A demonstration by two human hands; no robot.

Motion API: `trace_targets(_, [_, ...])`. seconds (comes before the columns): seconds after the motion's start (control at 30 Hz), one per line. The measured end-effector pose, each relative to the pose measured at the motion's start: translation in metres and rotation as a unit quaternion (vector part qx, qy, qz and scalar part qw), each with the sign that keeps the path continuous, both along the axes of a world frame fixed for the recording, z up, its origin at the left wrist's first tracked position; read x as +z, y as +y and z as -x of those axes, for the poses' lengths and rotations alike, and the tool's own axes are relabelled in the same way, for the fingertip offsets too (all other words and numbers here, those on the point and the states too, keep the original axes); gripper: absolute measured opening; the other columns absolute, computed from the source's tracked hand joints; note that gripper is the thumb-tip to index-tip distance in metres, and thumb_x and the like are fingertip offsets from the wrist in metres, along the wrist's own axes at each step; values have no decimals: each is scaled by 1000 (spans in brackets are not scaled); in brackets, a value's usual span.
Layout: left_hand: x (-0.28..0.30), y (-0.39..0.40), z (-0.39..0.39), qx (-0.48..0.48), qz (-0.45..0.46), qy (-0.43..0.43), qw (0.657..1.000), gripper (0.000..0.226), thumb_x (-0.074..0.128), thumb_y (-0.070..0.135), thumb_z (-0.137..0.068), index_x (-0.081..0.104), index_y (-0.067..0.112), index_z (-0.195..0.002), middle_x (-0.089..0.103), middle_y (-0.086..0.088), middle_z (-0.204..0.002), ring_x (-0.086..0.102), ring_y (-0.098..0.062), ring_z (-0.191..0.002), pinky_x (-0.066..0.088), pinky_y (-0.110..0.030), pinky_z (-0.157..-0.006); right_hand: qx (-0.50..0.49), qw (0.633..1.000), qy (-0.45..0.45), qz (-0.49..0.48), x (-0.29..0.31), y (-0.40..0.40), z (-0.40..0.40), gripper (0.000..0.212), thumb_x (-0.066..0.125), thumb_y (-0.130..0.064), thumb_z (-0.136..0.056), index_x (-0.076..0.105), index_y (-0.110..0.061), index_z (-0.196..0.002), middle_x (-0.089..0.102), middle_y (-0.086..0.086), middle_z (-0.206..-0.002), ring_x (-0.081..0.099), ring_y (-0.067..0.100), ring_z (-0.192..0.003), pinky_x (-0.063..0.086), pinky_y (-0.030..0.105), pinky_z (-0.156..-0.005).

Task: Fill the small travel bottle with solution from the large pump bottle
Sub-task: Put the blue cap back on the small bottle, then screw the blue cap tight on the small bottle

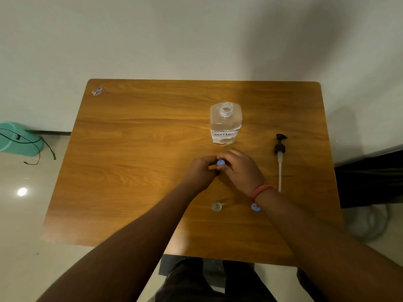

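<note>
The large clear bottle (225, 125) stands open-necked on the wooden table (135, 171), part full, with a handwritten "solution" label. Its black pump with the long white tube (280, 159) lies flat to the right. Both hands meet just in front of the large bottle. My left hand (201, 171) grips the small travel bottle, which is almost wholly hidden. My right hand (238, 168) pinches the bottle's blue cap (221, 163) from above.
A small clear round piece (216, 206) lies on the table nearer to me, and a blue piece (255, 207) shows just under my right wrist. A sticker (97, 91) marks the far left corner. A teal bin (18, 138) with cables stands on the floor left.
</note>
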State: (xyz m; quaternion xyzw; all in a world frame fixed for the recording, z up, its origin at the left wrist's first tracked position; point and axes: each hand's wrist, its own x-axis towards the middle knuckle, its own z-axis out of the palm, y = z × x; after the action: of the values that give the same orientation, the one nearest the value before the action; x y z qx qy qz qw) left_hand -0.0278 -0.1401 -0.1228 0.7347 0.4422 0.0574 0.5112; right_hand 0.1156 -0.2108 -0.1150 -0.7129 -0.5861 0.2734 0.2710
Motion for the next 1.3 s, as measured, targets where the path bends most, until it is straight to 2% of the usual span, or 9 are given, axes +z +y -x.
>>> trace_targets(0.07, [-1, -1, 1, 5, 7, -5, 1000, 38, 69, 3, -91, 69, 13, -127, 72, -4, -125, 64, -13, -116, 47, -18, -90, -2, 1000, 2, 1, -2, 0, 2, 21, 65, -20, -89, 67, -14, -109, 64, 0, -106, 56, 15, -97, 42, 24, -81])
trace_targets(0.27, [-3, -2, 2, 9, 23, -4, 1000, 44, 68, 6, -93, 63, 16, -135, 68, -3, -133, 61, -15, -123, 46, -23, -94, -6, 1000, 16, -2, -3, -3, 1, 27, 64, -23, -91, 64, -16, -117, 63, -1, -112, 55, 12, -102, 47, 26, -86])
trace_targets(0.4, [-4, -1, 5, 19, 64, -1, 998, 59, 72, 5, -90, 53, 13, -146, 56, -6, -147, 50, -18, -137, 43, -23, -105, -57, 998, 20, -5, -5, -17, -10, 29, 60, -19, -94, 61, -14, -122, 62, 3, -117, 60, 15, -105, 52, 33, -87])
trace_targets(0.5, [-4, -5, 21, 42, 88, 5, 995, 67, 73, 8, -91, 44, 13, -151, 48, -5, -154, 43, -16, -143, 42, -29, -112, -63, 997, 26, 20, -9, -38, -20, 29, 54, -21, -94, 61, -13, -121, 62, 3, -117, 64, 15, -102, 55, 38, -85])
trace_targets(0.63, [-3, -24, 57, 66, 93, 12, 993, 56, 65, 12, -97, 46, 15, -149, 49, -1, -153, 43, -13, -143, 41, -26, -111, -40, 995, -31, 82, -15, -76, -30, 32, 56, -29, -94, 62, -13, -121, 61, 4, -116, 59, 21, -106, 50, 37, -87])
trace_targets(0.73, [-4, -46, 83, 25, 112, 18, 993, 54, 63, 13, -99, 47, 21, -149, 46, 1, -154, 42, -15, -143, 40, -31, -115, -16, 991, -66, 114, -24, -102, -32, 30, 61, -28, -94, 63, -12, -120, 61, 4, -117, 55, 22, -110, 44, 32, -87])
trace_targets(0.87, [-4, -71, 97, -26, 117, 11, 993, 60, 67, 13, -96, 44, 22, -151, 45, 9, -148, 42, -12, -139, 36, -26, -116, 26, 987, -97, 127, -39, -126, -30, 36, 64, -34, -91, 63, -14, -121, 60, 5, -118, 55, 23, -110, 47, 35, -86])
trace_targets(1.07, [-6, -84, 87, -31, 98, -1, 995, 64, 72, 16, -93, 45, 29, -150, 44, 18, -144, 44, -8, -134, 41, -29, -114, 42, 984, -132, 114, -58, -136, -24, 30, 78, -23, -79, 66, -8, -103, 62, 10, -104, 59, 29, -95, 53, 42, -75])
trace_targets(1.3, [-17, -86, 76, -34, 42, -17, 998, 51, 72, 11, -92, 59, 24, -140, 58, 7, -141, 54, -7, -129, 46, -28, -112, 56, 982, -152, 98, -61, -136, -23, 16, 76, -9, -78, 68, -7, -92, 63, 11, -95, 60, 29, -90, 51, 40, -72])
